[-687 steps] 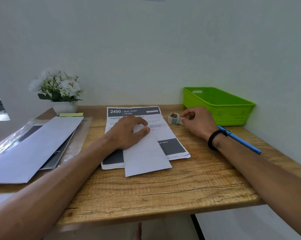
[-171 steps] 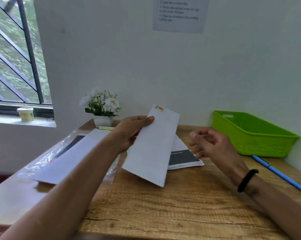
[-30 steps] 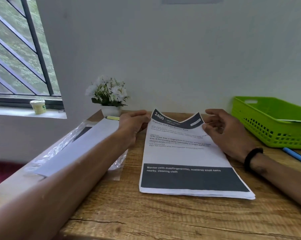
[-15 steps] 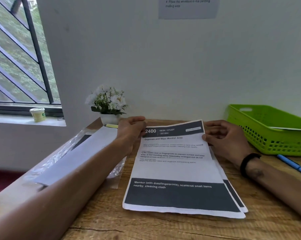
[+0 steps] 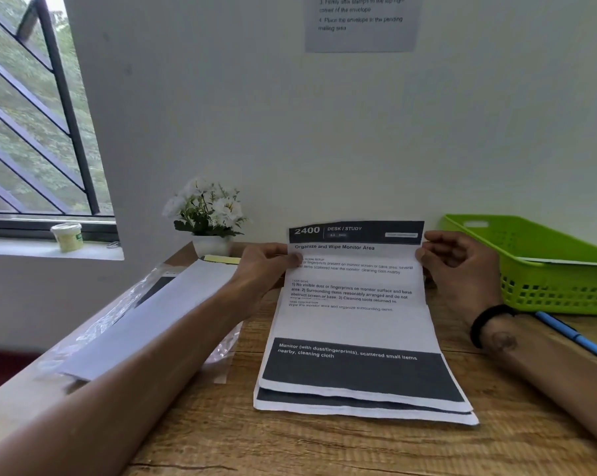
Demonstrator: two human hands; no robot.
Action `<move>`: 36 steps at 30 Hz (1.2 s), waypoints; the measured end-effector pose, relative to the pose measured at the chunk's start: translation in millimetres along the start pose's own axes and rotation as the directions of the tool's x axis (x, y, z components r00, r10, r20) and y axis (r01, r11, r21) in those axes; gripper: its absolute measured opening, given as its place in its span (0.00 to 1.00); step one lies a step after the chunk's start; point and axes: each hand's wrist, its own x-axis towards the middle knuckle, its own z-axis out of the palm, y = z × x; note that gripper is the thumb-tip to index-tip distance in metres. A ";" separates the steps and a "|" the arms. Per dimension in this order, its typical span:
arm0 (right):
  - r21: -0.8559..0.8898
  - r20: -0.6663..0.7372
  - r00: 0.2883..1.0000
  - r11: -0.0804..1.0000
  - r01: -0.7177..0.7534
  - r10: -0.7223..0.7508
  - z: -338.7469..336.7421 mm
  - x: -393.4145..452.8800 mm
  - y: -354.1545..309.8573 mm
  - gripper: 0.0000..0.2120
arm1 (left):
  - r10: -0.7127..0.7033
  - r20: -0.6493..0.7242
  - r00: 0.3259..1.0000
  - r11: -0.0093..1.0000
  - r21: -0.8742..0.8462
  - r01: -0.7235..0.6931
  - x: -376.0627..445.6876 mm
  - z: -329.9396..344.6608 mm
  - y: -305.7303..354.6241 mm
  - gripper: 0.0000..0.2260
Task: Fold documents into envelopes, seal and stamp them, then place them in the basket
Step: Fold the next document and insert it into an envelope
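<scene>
The wooden desk (image 5: pixel 324 448) carries a stack of white printed documents with dark bands (image 5: pixel 365 412); the green perforated plastic basket (image 5: pixel 548 286), with a sheet probably already inside, stands to the right. The top printed sheet (image 5: pixel 355 321) runs lengthwise away from the person, far end raised, near end on the stack. The left hand (image 5: pixel 266 266) pinches its far left corner, the right hand (image 5: pixel 458 266) its far right corner, both equally near.
</scene>
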 end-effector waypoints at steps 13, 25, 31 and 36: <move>0.009 0.042 0.996 0.997 -0.080 0.079 2.3 1.8 5.5 0.11 | -0.006 0.000 1.000 0.999 -0.034 0.006 -3.4 2.3 3.8 0.08; -0.048 0.057 0.998 0.999 -0.001 0.003 1.8 2.1 4.9 0.08 | -0.033 -0.033 0.999 0.998 -0.054 0.031 -4.1 5.9 4.4 0.08; -0.063 0.128 0.992 0.998 0.000 0.008 -2.5 4.5 -0.3 0.12 | -0.027 -0.041 0.999 0.998 -0.050 0.025 -2.8 4.3 2.9 0.06; -0.069 0.162 0.987 0.997 0.019 -0.008 -2.9 3.6 -2.0 0.13 | -0.024 -0.064 0.998 0.999 -0.043 0.022 -1.4 5.0 4.6 0.12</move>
